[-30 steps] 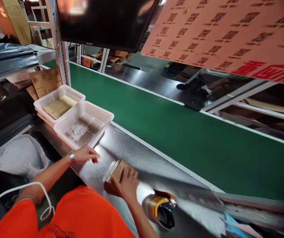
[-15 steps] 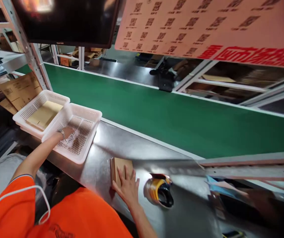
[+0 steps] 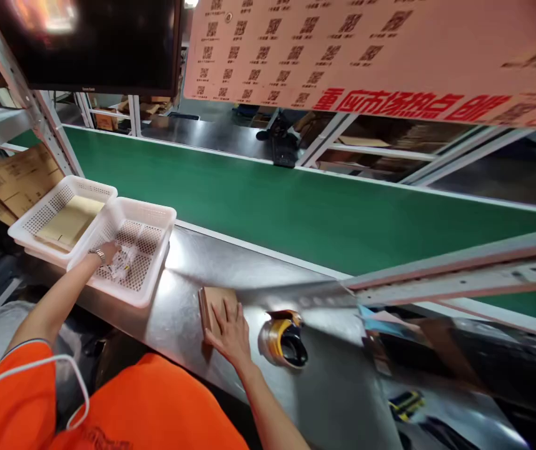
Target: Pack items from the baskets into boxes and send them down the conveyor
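Observation:
My left hand (image 3: 110, 252) reaches down into a white perforated plastic basket (image 3: 168, 215), a metal watch band around its wrist. Its fingertips are at a small clear plastic bag (image 3: 120, 267) with something small and yellowish in it; how they are bent is too small to tell. My right hand (image 3: 230, 334) lies on a small brown cardboard box (image 3: 221, 300), fingers spread over the top and thumb at the near left edge. Just right of that hand, a tape dispenser (image 3: 291, 344) with a yellow and black body rests on the metal table (image 3: 188, 262).
A second white basket (image 3: 17, 231) holding brown card stands at left, with flattened cartons (image 3: 27, 181) behind. A green conveyor belt (image 3: 230, 194) runs beyond the table. A monitor (image 3: 90, 50) and a pink QR-code board (image 3: 258, 69) hang above. A metal frame bar (image 3: 460, 281) crosses at right.
The whole view has swung right, so things appear shifted left. My left hand stays in the basket and my right hand stays on the cardboard box.

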Demonstrator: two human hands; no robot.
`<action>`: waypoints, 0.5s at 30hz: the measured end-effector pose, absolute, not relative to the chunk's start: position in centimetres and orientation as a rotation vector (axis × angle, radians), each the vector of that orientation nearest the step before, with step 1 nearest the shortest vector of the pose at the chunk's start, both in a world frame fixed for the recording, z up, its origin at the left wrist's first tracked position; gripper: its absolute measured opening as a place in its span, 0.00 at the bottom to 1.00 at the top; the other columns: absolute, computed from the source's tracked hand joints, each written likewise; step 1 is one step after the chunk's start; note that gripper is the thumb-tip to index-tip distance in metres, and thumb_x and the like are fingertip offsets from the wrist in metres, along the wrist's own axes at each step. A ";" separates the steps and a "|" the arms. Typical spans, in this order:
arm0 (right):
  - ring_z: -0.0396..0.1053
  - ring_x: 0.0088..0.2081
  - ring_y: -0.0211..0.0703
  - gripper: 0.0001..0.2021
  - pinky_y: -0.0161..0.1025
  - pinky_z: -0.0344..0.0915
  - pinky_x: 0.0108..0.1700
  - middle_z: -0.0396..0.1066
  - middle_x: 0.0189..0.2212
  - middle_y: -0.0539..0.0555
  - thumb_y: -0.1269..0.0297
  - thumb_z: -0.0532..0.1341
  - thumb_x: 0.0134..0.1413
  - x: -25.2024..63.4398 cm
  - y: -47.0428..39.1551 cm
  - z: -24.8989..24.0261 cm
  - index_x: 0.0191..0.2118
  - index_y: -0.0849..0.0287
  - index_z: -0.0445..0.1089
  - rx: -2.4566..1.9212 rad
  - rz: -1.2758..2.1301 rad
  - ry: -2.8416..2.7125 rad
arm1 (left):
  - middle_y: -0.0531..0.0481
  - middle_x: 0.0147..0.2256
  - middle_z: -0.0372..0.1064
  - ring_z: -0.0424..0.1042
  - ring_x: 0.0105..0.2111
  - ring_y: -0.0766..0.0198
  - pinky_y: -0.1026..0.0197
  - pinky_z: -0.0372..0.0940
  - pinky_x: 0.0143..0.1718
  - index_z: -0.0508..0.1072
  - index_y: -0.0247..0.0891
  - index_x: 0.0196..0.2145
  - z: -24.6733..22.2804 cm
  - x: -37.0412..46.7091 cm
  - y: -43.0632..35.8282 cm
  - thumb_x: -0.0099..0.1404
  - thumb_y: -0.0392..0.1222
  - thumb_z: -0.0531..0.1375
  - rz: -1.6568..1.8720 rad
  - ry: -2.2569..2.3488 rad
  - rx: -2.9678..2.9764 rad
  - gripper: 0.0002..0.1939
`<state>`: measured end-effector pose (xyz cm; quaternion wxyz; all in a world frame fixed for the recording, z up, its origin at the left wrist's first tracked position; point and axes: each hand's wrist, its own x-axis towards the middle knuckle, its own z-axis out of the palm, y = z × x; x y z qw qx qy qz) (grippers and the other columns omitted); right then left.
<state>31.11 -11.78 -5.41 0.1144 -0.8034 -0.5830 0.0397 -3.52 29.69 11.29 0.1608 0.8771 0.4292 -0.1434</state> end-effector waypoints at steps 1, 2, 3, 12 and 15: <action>0.37 0.82 0.82 0.39 0.76 0.58 0.72 0.47 0.83 0.58 0.51 0.66 0.63 31.3 -11.7 -5.3 0.78 0.44 0.63 -2.353 0.143 -1.715 | 0.33 0.56 0.78 0.79 0.54 0.50 0.54 0.70 0.61 0.81 0.27 0.50 11.5 -3.4 29.4 0.54 0.20 0.72 -0.437 1.267 2.503 0.25; 0.37 0.82 0.82 0.39 0.76 0.59 0.72 0.47 0.83 0.58 0.49 0.66 0.63 31.4 -11.7 -5.2 0.79 0.44 0.63 -2.351 0.178 -1.723 | 0.33 0.53 0.79 0.79 0.53 0.49 0.54 0.70 0.60 0.81 0.26 0.47 11.8 -3.3 29.1 0.55 0.21 0.72 -0.444 1.308 2.497 0.21; 0.37 0.82 0.82 0.39 0.76 0.60 0.71 0.47 0.83 0.58 0.48 0.65 0.64 31.5 -11.8 -5.1 0.79 0.43 0.63 -2.351 0.224 -1.727 | 0.34 0.51 0.80 0.79 0.53 0.48 0.53 0.70 0.60 0.81 0.25 0.43 12.2 -3.2 28.8 0.55 0.22 0.72 -0.430 1.346 2.491 0.16; 0.42 0.82 0.76 0.44 0.72 0.53 0.77 0.50 0.81 0.70 0.40 0.73 0.52 29.9 -14.0 -1.5 0.71 0.58 0.72 -2.236 0.585 -1.144 | 0.35 0.46 0.84 0.80 0.53 0.42 0.48 0.73 0.56 0.84 0.35 0.43 17.6 -1.2 23.5 0.69 0.45 0.66 0.373 1.508 2.172 0.11; 0.58 0.76 0.73 0.39 0.70 0.58 0.75 0.67 0.72 0.68 0.32 0.70 0.52 27.9 -14.0 1.2 0.61 0.56 0.79 -1.920 0.624 -0.763 | 0.41 0.45 0.86 0.83 0.44 0.49 0.52 0.77 0.48 0.85 0.37 0.44 16.8 2.8 16.1 0.67 0.47 0.68 0.623 1.312 1.934 0.13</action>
